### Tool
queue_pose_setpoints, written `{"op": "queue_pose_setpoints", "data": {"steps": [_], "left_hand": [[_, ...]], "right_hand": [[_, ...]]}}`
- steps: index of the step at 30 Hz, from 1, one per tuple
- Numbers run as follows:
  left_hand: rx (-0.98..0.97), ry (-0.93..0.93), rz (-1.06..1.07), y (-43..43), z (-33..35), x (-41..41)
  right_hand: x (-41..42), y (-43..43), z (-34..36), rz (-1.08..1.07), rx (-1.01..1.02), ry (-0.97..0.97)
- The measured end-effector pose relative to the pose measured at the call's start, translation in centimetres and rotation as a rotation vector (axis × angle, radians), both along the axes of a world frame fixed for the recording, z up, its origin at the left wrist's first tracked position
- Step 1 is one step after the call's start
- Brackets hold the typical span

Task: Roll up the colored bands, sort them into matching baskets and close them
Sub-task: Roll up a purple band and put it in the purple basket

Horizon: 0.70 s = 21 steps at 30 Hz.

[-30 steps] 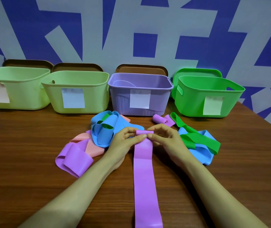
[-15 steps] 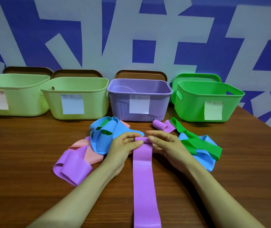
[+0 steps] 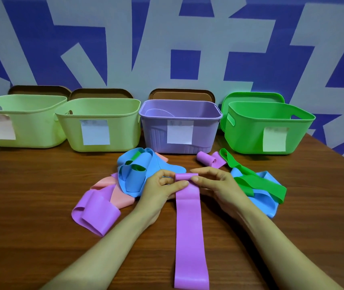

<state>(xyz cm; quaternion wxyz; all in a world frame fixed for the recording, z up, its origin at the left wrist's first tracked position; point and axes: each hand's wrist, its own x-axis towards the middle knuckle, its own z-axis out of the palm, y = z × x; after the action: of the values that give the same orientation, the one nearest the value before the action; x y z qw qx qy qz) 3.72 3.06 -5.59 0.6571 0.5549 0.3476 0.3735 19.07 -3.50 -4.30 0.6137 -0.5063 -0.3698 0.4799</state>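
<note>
A long purple band lies flat on the table, running toward me. Its far end is curled into a small roll, pinched from the left by my left hand and from the right by my right hand. A rolled purple band lies in front of the purple basket. Loose blue bands, a pink band and another purple band are heaped at the left. Green bands lie over a blue band at the right.
Two pale green baskets stand at the back left and a bright green basket at the back right, each with a paper label. Brown lids and a green lid lean on the wall behind them.
Both hands have kept turning the purple band's far end, so the roll is a bit thicker. The camera has tilted slightly, shifting the scene lower in the frame.
</note>
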Motion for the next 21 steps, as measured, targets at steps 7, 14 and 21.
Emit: {"op": "queue_pose_setpoints", "data": {"steps": [7, 14, 21], "left_hand": [[-0.013, -0.030, 0.007, -0.10, 0.30, -0.01], [-0.053, -0.073, 0.005, 0.03, 0.17, -0.12], [0.013, -0.058, 0.004, 0.07, -0.10, -0.15]], "right_hand": [[0.32, -0.05, -0.07, -0.007, -0.015, -0.083], [0.11, -0.12, 0.07, 0.007, -0.032, -0.141], [-0.16, -0.02, 0.18, 0.081, -0.112, -0.063]]}}
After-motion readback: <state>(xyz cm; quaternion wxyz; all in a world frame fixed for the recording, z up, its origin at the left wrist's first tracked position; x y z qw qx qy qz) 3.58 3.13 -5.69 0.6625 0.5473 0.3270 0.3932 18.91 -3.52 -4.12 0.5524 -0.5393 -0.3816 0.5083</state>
